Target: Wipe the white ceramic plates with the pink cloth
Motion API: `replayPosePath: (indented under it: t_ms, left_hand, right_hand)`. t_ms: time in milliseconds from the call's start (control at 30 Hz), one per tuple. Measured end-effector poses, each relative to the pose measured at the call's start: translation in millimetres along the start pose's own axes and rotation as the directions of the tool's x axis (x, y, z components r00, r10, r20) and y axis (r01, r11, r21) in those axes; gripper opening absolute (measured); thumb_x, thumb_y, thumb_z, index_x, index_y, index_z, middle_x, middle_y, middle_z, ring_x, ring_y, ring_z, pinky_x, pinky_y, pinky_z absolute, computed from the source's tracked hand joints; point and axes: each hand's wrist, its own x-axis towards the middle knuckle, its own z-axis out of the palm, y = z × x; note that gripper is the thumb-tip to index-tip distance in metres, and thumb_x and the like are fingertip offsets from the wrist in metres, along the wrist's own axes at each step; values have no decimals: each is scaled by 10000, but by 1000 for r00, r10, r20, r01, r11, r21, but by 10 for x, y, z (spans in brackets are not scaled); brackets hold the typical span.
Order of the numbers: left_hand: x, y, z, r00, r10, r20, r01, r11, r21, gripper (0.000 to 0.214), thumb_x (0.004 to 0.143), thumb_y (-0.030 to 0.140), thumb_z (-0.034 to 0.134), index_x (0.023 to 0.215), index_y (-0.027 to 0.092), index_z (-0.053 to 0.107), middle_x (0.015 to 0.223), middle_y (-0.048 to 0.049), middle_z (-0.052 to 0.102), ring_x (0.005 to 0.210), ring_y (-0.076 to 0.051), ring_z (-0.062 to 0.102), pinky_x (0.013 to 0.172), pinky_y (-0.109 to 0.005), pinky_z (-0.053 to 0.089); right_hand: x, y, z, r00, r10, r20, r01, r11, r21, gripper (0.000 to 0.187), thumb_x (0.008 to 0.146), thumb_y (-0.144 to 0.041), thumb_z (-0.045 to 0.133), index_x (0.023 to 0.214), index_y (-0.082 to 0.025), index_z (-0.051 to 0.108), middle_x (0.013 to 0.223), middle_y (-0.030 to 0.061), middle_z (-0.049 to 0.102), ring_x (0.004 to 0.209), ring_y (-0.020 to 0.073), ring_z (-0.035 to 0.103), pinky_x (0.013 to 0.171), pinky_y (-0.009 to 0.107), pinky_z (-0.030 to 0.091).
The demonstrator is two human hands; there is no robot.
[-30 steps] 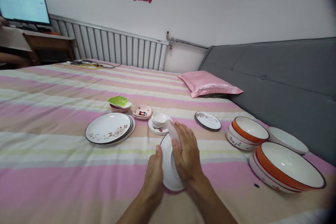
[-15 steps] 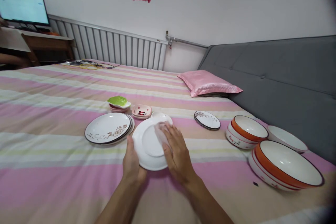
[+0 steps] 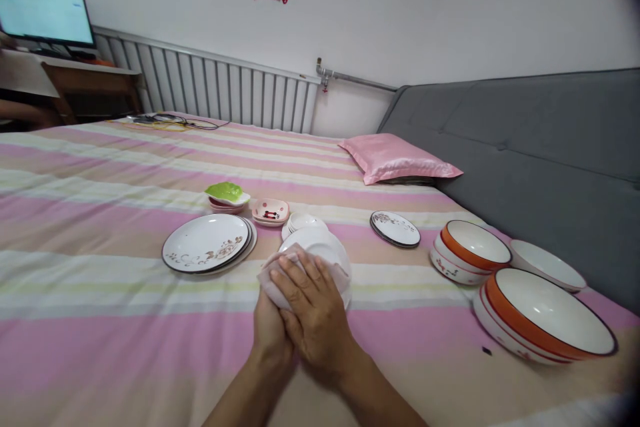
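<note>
Plate [image 3: 331, 248] is round and white beneath pinkish cloth [image 3: 268, 279]

Soft, moderately bright indoor light spreads evenly over the striped bedsheet [image 3: 125, 340], leaving faint shadows beneath the stacked plates [image 3: 204, 243]. The white plate [image 3: 327, 250] looks pale, thin on detail. Glints mark the large orange-banded bowl [image 3: 555, 313]; the computer monitor [image 3: 43, 10] glows — its content washed out. Wide-angle stretching elongates the bowl — 2 right-hand corners sink into blurred black.
</note>
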Motion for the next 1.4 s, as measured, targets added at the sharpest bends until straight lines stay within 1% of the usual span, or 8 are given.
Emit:
replayPosePath:
  t_ms: [133, 300, 500, 667, 800, 1000, 1267, 1400]
  left_hand:
    - [-78, -110, -10, 994, 93, 52, -100, 983, 156, 294, 869, 363, 463, 1003, 203, 671, 959, -36, 708, 1013, -156, 603, 870, -226, 444]
    - [-153, -94, -95, 974, 105, 199, -203, 793, 575, 497, 800, 560, 473, 572, 146, 628, 514, -25, 582, 524, -135, 508, 488, -215, 393]
    - [-222, -36, -18, 937, 60, 343, -287, 690, 664, 540, 726, 603, 532, 452, 138, 546, 432, -8, 475, 428, -96, 362, 411, -215, 282]
    - [-168, -34, -23, 955, 32, 294, -232, 697, 678, 467, 658, 554, 638, 524, 107, 616, 468, -15, 511, 474, -119, 411, 443, -219, 322]
    - [-140, -23, -37, 983, 13, 182, -129, 753, 645, 543, 695, 611, 566, 576, 88, 651, 474, -43, 549, 483, -144, 475, 444, -231, 356]
    - [-150, 21, -11, 997, -14, 81, -34, 832, 553, 585, 696, 626, 562, 759, 61, 697, 502, -64, 609, 503, -181, 568, 443, -244, 411]
    - [-98, 66, -1, 997, 75, -26, -61, 935, 348, 587, 682, 583, 617, 932, 55, 677, 646, -87, 689, 633, -220, 651, 588, -296, 517]
    - [-31, 104, -14, 988, 121, -93, -97, 968, 231, 481, 777, 504, 563, 999, 89, 659, 724, -86, 710, 759, -225, 674, 701, -315, 532]
  right_hand:
    - [-13, 4, -37, 989, 87, -121, -86, 996, 15, 542, 850, -172, 386, 1387, -142, 318, 1454, 63, 325, 1373, 261, 172, 1112, 509, 163]
    - [0, 25, -139, 959, 226, -171, -216, 973, 78, 545, 853, -168, 337, 1395, -203, 289, 1417, 47, 383, 1354, 243, 236, 1101, 514, 167]
    - [28, 240, -307, 862, 414, -292, -359, 906, 224, 388, 890, -234, 323, 1259, -206, 439, 1198, 82, 540, 1129, 229, 468, 967, 432, 353]
    - [7, 408, -336, 777, 583, -237, -493, 798, 346, 257, 913, -306, 309, 973, -192, 532, 880, 49, 588, 833, 197, 534, 755, 329, 416]
    - [-20, 474, -321, 712, 674, -197, -569, 718, 400, 249, 921, -345, 314, 860, -202, 509, 736, -2, 545, 680, 160, 505, 646, 272, 385]
    - [-40, 557, -274, 618, 773, -143, -638, 600, 482, 304, 907, -405, 339, 732, -206, 488, 600, -36, 462, 648, 156, 486, 623, 258, 368]
    - [-68, 551, -132, 507, 860, -55, -651, 424, 630, 372, 887, -483, 342, 777, -192, 544, 753, 8, 598, 713, 161, 529, 649, 259, 419]
    - [-61, 454, -24, 476, 878, 43, -611, 296, 734, 403, 889, -487, 344, 1010, -190, 588, 983, 49, 656, 901, 185, 595, 768, 291, 467]
